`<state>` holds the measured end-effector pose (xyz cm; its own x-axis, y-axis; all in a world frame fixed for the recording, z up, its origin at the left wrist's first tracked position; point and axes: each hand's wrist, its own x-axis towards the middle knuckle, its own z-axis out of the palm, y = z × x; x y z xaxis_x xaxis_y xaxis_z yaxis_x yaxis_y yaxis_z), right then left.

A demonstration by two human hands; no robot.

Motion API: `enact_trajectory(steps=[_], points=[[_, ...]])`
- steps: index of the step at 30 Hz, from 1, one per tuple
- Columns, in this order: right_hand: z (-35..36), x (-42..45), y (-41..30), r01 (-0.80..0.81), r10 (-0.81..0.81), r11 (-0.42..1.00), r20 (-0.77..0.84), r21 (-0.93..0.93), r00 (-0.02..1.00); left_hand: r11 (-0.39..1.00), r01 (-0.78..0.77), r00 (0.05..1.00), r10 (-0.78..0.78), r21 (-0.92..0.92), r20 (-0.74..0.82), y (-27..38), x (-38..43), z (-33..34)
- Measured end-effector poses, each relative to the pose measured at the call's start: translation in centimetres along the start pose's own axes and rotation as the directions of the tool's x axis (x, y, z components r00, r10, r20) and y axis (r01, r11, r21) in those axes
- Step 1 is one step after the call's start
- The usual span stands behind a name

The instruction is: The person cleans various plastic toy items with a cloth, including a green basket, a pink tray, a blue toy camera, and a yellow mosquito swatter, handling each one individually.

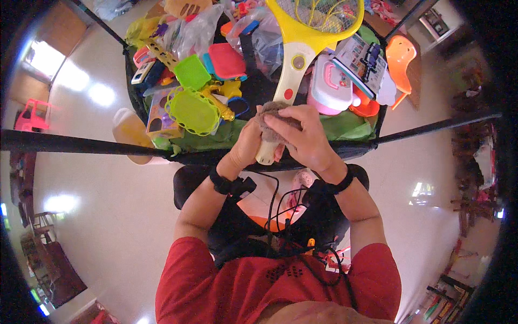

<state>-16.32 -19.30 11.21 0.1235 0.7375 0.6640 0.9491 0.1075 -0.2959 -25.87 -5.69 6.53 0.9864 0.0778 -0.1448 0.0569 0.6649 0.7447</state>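
Observation:
My left hand (247, 137) grips the white handle of a yellow and white electric mosquito racket (293, 67) near its butt end. A greyish-brown cloth (270, 111) is wrapped about the handle, and my right hand (305, 131) presses it there with its fingers. The racket's yellow head points away from me over a pile of toys and household things. Part of the handle is hidden by the cloth and my fingers. Close to the left hand lies a lime-green scalloped plastic tray (192, 111). A white and pink plastic case (334, 83) stands to the right of the handle.
A black-edged playpen-like enclosure with black poles (85, 143) holds clear plastic bags (198, 34), a green square piece (192, 72), a red cloth (226, 60) and a booklet (360, 67). An orange plastic seat (400, 60) sits at right; a white bin (135, 133) is at left.

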Motion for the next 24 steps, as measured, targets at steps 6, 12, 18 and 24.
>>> enact_trajectory(steps=[6,12,18,24], points=[[-2.7,2.7,0.2,-0.109,0.084,0.967,-0.117,-0.230,0.990,0.999,0.002,0.988,-0.010,0.048,0.154,-0.2,-0.1,0.5],[-6.9,5.4,1.9,-0.135,0.009,0.891,-0.280,-0.434,0.960,0.998,0.018,0.950,-0.036,0.061,0.309,0.2,-0.9,2.7],[-11.1,6.3,3.8,-0.192,-0.005,0.848,-0.370,-0.495,0.929,0.997,0.080,0.886,-0.077,0.011,0.457,-0.1,-1.0,2.9],[-11.5,4.7,1.5,-0.174,-0.015,0.809,-0.316,-0.561,0.949,0.995,0.095,0.863,-0.070,-0.025,0.501,0.3,-1.5,2.9]])
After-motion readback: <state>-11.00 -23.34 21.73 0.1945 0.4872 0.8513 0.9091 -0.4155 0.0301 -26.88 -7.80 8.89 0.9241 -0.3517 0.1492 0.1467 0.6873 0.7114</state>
